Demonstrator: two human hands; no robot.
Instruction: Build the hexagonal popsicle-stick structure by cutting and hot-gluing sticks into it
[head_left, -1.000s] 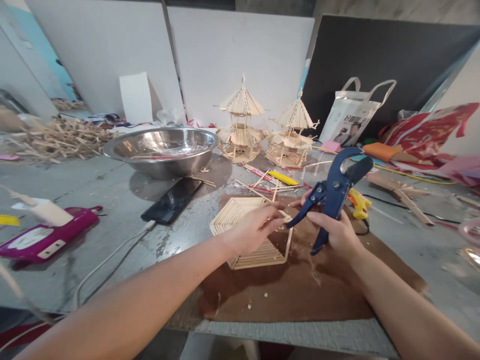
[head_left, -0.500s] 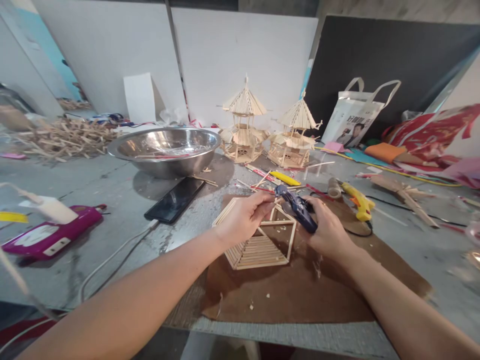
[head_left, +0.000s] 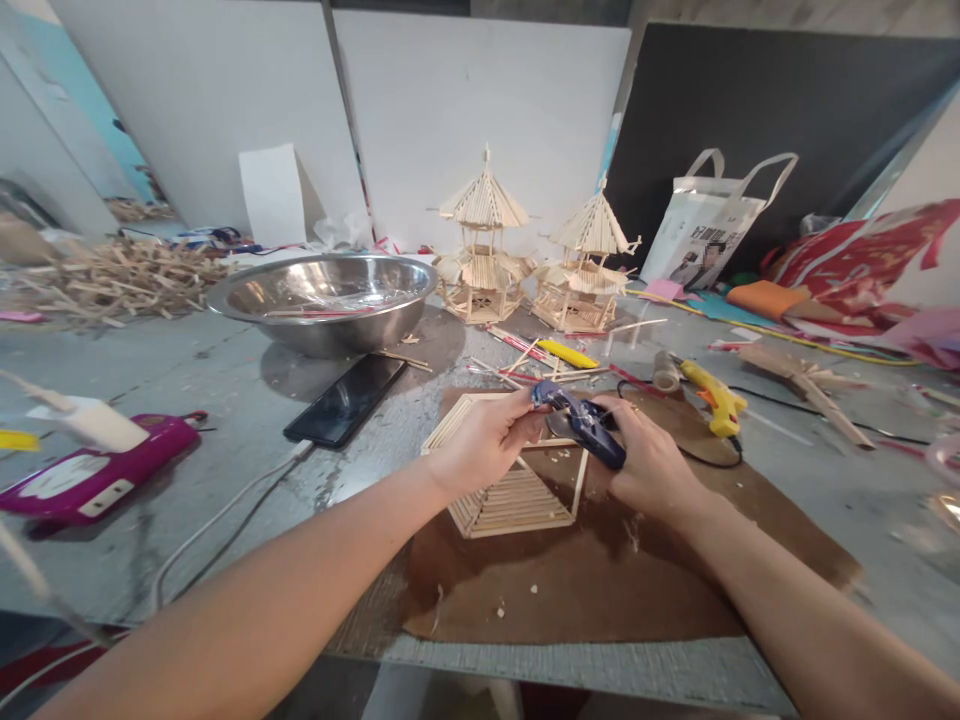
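Observation:
My right hand (head_left: 651,450) is wrapped round dark blue hand shears (head_left: 596,436), whose silvery blade points left. At the tip of the shears, my left hand (head_left: 484,440) is closed in a pinch; whatever lies between its fingertips is hidden. Below both hands is a flat frame of thin wooden sticks (head_left: 517,502), many-sided with spokes. Its near section is filled with parallel sticks, while the right section shows the brown board (head_left: 600,590) underneath. My left hand and forearm cover part of the frame.
Two stick pagodas (head_left: 484,240) stand behind, beside a steel bowl (head_left: 322,310). A phone (head_left: 346,400) on a cable and a purple power strip (head_left: 105,470) lie left. At right are a yellow glue gun (head_left: 711,398) and its cord. Loose sticks and a yellow cutter (head_left: 568,354) lie ahead.
The shears have shifted slightly left and turned, so their blade shows more beside my left fingertips. My right hand moved a little left with them. The whole view has shifted slightly.

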